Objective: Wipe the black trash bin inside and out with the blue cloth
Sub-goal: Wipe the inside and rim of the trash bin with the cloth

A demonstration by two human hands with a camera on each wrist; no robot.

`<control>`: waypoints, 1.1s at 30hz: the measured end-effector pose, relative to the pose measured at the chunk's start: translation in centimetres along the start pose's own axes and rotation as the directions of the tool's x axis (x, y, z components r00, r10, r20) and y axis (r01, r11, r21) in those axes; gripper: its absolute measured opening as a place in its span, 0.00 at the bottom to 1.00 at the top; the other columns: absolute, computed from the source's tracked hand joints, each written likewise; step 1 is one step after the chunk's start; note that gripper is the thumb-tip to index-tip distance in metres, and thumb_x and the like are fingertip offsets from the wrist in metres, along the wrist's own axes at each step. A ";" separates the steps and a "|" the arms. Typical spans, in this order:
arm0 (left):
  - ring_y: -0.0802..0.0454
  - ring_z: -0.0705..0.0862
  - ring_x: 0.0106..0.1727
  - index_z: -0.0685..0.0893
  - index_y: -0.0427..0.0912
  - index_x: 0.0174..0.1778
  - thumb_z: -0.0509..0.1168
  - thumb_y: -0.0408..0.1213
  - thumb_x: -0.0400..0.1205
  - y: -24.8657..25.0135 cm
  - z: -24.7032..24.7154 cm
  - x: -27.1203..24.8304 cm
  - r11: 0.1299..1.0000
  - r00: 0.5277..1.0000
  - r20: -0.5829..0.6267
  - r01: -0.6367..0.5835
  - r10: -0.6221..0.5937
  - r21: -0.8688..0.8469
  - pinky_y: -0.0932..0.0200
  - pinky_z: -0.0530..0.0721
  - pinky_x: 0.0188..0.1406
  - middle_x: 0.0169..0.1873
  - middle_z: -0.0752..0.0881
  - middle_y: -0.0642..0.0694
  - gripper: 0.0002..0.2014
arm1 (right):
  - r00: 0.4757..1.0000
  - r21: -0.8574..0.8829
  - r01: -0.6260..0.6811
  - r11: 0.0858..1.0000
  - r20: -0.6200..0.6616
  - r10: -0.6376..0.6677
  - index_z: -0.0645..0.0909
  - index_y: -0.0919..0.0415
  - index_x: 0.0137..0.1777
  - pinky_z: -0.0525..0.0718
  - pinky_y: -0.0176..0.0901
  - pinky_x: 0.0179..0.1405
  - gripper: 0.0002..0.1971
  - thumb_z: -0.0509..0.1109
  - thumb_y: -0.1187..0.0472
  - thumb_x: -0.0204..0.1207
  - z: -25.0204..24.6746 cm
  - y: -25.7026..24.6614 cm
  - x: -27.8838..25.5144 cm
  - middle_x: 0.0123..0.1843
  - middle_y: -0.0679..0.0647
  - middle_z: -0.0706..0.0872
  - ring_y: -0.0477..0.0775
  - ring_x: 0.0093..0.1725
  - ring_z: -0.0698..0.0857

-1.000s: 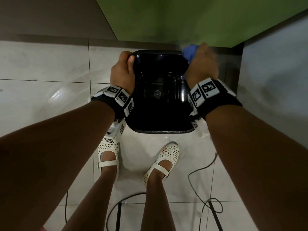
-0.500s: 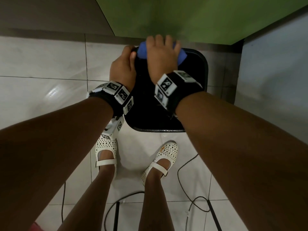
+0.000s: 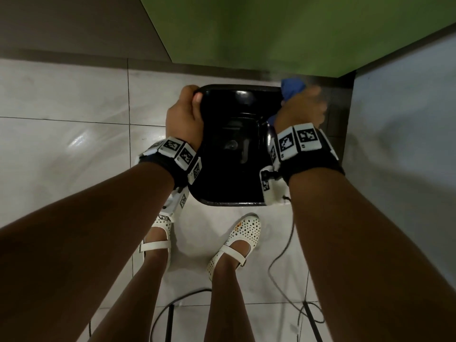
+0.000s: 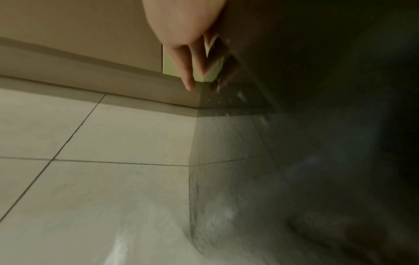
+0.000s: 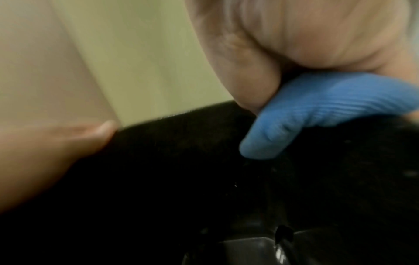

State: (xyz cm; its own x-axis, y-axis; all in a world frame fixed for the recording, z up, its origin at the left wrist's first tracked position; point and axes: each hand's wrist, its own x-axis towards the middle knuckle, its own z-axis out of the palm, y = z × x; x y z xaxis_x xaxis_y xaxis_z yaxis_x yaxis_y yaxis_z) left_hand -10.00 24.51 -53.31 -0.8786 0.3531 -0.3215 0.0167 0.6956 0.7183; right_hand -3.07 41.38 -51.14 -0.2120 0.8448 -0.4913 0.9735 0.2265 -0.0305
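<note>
The black trash bin [image 3: 232,203] stands open on the floor in front of my feet. My left hand [image 3: 185,114] grips its far left rim corner, thumb inside and fingers down the outer wall [image 4: 294,89]. My right hand [image 3: 299,108] holds the bunched blue cloth [image 3: 292,88] on the bin's far right rim corner, blurred by motion. In the right wrist view the blue cloth [image 5: 317,111] sits under my palm, draped over the black rim [image 5: 181,143]. The bin's inside [image 3: 232,144] looks glossy and holds nothing.
A green wall panel [image 3: 271,33] rises just behind the bin, and a pale grey wall [image 3: 407,144] closes the right side. White floor tiles [image 3: 61,149] spread to the left. Black cables [image 3: 283,255] trail on the floor beside my white shoes [image 3: 234,243].
My right hand with the cloth has swept from the far left part of the rim back to the far right corner. The left hand has kept its hold on the rim.
</note>
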 end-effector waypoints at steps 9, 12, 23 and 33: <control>0.39 0.83 0.56 0.69 0.48 0.68 0.50 0.51 0.84 -1.8 -2.6 -1.7 0.986 0.993 0.072 0.086 -0.097 0.141 0.48 0.79 0.55 0.56 0.86 0.42 0.19 | 0.903 -0.113 0.425 0.898 -0.009 -0.429 0.68 0.66 0.68 0.76 0.53 0.60 0.16 0.59 0.65 0.81 0.5 -3.1 -0.5 0.66 0.64 0.76 0.64 0.65 0.76; 0.36 0.81 0.62 0.67 0.51 0.73 0.49 0.50 0.85 -1.5 -3.4 -0.7 0.953 0.970 0.242 -0.082 0.009 0.292 0.34 0.72 0.68 0.60 0.85 0.39 0.20 | 0.783 -0.184 0.608 0.773 -0.027 -0.622 0.67 0.67 0.70 0.77 0.56 0.57 0.18 0.53 0.70 0.80 1.5 -5.4 -2.5 0.66 0.65 0.76 0.66 0.65 0.76; 0.32 0.82 0.52 0.69 0.34 0.68 0.49 0.39 0.87 -0.3 -1.7 -0.3 0.993 0.962 0.272 -0.041 0.010 0.110 0.61 0.64 0.37 0.53 0.84 0.28 0.18 | 0.736 -0.235 0.656 0.717 -0.008 -0.677 0.84 0.58 0.51 0.81 0.47 0.38 0.21 0.50 0.64 0.69 2.8 -6.8 -6.0 0.46 0.55 0.89 0.58 0.47 0.86; 0.35 0.83 0.49 0.70 0.35 0.68 0.49 0.40 0.86 0.0 -1.3 -0.9 0.995 0.974 0.228 -0.021 -0.001 0.094 0.61 0.68 0.38 0.49 0.86 0.30 0.17 | 0.957 -0.221 0.236 0.946 -0.118 -0.266 0.69 0.68 0.66 0.79 0.61 0.57 0.16 0.63 0.66 0.79 2.3 2.5 -2.5 0.66 0.69 0.74 0.69 0.64 0.75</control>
State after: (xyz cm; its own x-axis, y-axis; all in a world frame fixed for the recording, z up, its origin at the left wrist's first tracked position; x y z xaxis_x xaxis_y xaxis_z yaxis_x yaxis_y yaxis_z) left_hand -9.80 23.34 -52.21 -0.7465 0.4861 -0.4544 0.0800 0.7435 0.6639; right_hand 0.11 38.73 -51.94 -0.4722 0.8051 -0.3588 0.8521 0.5211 0.0479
